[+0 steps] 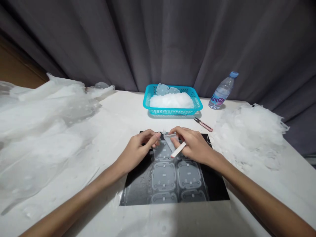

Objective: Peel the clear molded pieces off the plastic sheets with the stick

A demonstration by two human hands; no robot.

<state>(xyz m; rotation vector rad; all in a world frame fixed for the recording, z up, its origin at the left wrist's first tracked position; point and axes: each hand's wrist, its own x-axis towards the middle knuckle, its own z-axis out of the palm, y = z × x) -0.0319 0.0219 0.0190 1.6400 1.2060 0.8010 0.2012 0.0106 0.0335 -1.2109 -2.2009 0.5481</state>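
Note:
Over the upper part of a black mat (138, 187), both hands meet close together. My right hand (191, 143) is closed, with a pale greyish-white piece of thin, limp material (170, 141) at its fingertips. A flat white stick (178, 150) with a reddish end also sticks out from that hand. Just to the left, my left hand (142, 148) has thumb and forefinger pinched beside the pale piece; what is between them, if anything, is too small to name. Beneath the hands lies a clear plastic sheet (164, 176) moulded with rounded-square shapes, in two columns.
A turquoise basket (172, 112) at the back holds white material (171, 100) and translucent pieces. Pink-handled snips (203, 124) lie before it. A water bottle (222, 91) stands back right. Translucent sheets pile up at left (46, 131) and right (251, 135). A grey curtain (168, 42) hangs behind.

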